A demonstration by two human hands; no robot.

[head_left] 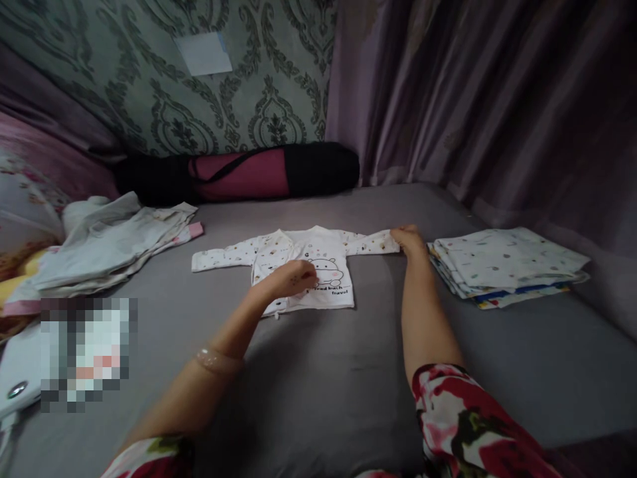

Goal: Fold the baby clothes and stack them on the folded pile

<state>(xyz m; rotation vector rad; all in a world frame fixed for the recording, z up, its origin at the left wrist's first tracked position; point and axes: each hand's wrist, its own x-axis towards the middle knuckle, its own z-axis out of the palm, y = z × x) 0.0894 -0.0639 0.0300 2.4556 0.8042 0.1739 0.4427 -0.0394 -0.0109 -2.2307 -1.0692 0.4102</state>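
A small white baby shirt point(333, 275) lies spread on the grey sheet, with a cartoon animal and lettering on its front and little prints on the sleeves. Its sleeves stretch out to both sides. My right hand point(411, 239) pinches the cuff of the sleeve on the right. Over the middle of the shirt is my left hand point(293, 277), its fingers curled inward, covering part of the print. I see no cloth pulled up by the left hand, and I cannot tell if it touches the shirt.
Folded printed cloths point(512, 262) are stacked at the right. Loose light garments point(124, 232) lie in a pile at the left, above a white device point(24, 365) with a cable and a blurred-out patch. A black and dark pink long bag point(239, 174) lies along the wall beside curtains point(423, 86).
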